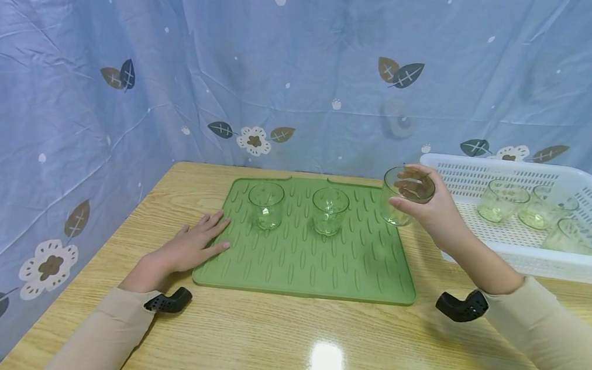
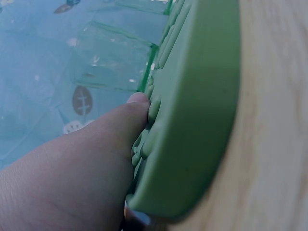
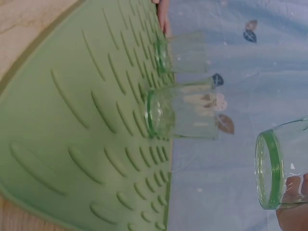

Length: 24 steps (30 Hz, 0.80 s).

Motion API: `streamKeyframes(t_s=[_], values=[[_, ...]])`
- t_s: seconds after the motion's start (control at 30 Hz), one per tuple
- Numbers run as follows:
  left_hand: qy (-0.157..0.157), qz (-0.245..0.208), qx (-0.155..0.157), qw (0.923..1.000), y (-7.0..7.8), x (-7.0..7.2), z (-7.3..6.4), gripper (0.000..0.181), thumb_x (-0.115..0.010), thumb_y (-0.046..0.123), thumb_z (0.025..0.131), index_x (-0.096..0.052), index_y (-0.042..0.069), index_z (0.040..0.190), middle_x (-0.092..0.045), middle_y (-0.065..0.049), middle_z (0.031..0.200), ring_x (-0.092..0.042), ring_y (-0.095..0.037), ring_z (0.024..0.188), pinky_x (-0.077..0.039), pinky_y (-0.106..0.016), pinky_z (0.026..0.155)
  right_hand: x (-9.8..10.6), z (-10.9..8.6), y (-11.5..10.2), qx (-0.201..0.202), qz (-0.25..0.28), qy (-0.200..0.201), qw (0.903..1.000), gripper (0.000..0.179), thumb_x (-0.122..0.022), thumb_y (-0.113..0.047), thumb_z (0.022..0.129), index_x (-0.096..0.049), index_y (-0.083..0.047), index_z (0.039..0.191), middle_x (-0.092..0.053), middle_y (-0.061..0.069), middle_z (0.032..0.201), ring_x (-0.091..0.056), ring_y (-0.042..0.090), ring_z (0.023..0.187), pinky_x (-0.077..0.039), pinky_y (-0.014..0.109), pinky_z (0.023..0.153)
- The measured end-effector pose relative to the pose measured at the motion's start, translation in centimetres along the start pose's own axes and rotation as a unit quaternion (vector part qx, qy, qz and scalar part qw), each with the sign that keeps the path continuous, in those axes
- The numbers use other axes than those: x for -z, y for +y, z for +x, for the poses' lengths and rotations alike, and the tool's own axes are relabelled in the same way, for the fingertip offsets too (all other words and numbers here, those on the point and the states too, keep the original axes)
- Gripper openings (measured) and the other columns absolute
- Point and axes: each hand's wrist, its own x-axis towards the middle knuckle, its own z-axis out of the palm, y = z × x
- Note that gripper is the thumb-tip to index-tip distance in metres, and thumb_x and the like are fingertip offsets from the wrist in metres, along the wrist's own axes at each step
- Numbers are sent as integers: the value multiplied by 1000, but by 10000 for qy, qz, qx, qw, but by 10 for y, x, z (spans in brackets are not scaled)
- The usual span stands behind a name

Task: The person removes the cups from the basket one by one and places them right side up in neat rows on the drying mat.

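Note:
My right hand (image 1: pixel 431 206) grips a clear green-tinted drinking glass (image 1: pixel 396 208) by its side, upright, above the right edge of the green ribbed mat (image 1: pixel 289 266). In the right wrist view, the thick base of this glass (image 3: pixel 269 171) hangs apart from the mat. Two similar glasses, a left one (image 1: pixel 267 209) and a middle one (image 1: pixel 329 214), stand upright on the mat. My left hand (image 1: pixel 190 249) lies with straight fingers at the mat's left edge. Its thumb rests on the mat's ribs in the left wrist view.
A white perforated plastic basket (image 1: pixel 532 258) stands on the right of the wooden table (image 1: pixel 240 339). Inside it are three more glasses, one of them near the back wall (image 1: pixel 503 203). A blue patterned curtain (image 1: pixel 305 80) hangs behind and to the left.

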Motion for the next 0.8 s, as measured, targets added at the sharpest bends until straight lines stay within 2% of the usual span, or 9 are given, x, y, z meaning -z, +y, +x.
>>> streamKeyframes(t_s=[0.17, 0.37, 0.47, 0.57, 0.67, 0.73, 0.8], values=[[4, -15, 20, 10000, -1, -1, 0, 76, -41, 55, 108, -23, 8, 164, -8, -17, 170, -5, -46, 153, -4, -77, 112, -8, 1, 6, -28, -200, -34, 9998, 60, -70, 3, 95, -40, -7, 146, -55, -7, 128, -55, 11, 119, -45, 17, 101], [7, 0, 19, 10000, 0, -1, 0, 77, -40, 56, 108, -23, 8, 164, -8, -17, 170, -5, -46, 153, -4, -78, 112, -14, 1, 15, -221, -299, -103, 9993, 64, -71, -2, 96, -38, -11, 150, -51, -6, 133, -49, 16, 126, -47, 16, 95], [0, -6, 17, 10000, 1, -1, 0, 77, -40, 57, 108, -23, 8, 164, -8, -17, 170, -5, -46, 153, -4, -77, 112, -16, 1, 20, -309, -245, -64, 9992, 69, -72, -1, 95, -36, -8, 153, -51, -2, 137, -47, 22, 131, -47, 16, 96], [-3, -22, 14, 10000, 1, -1, 0, 77, -40, 57, 107, -23, 8, 164, -8, -17, 170, -5, -46, 153, -3, -77, 112, -17, 2, 24, -447, -199, -27, 9988, 74, -73, -1, 94, -32, -6, 156, -49, 0, 141, -44, 28, 137, -47, 19, 100], [-11, -27, 29, 10000, 2, 0, 0, 77, -40, 57, 107, -23, 8, 164, -8, -17, 170, -5, -46, 153, -3, -77, 113, -18, 2, 28, -564, -167, -32, 9983, 79, -74, -2, 94, -28, -6, 159, -45, 6, 147, -42, 30, 141, -41, 30, 112], [-20, -8, 40, 10000, 2, 1, -1, 77, -40, 57, 108, -22, 8, 164, -7, -17, 170, -5, -46, 153, -3, -77, 113, -19, 2, 31, -630, -171, -34, 9979, 82, -74, -4, 95, -26, -7, 161, -41, 12, 152, -39, 33, 143, -39, 35, 114], [-19, 10, 38, 10000, 2, 1, 0, 77, -40, 57, 108, -22, 8, 164, -7, -17, 170, -5, -46, 153, -4, -77, 113, -19, 2, 34, -664, -190, -16, 9976, 83, -74, -4, 94, -24, -5, 161, -38, 16, 154, -39, 36, 144, -39, 35, 114]])
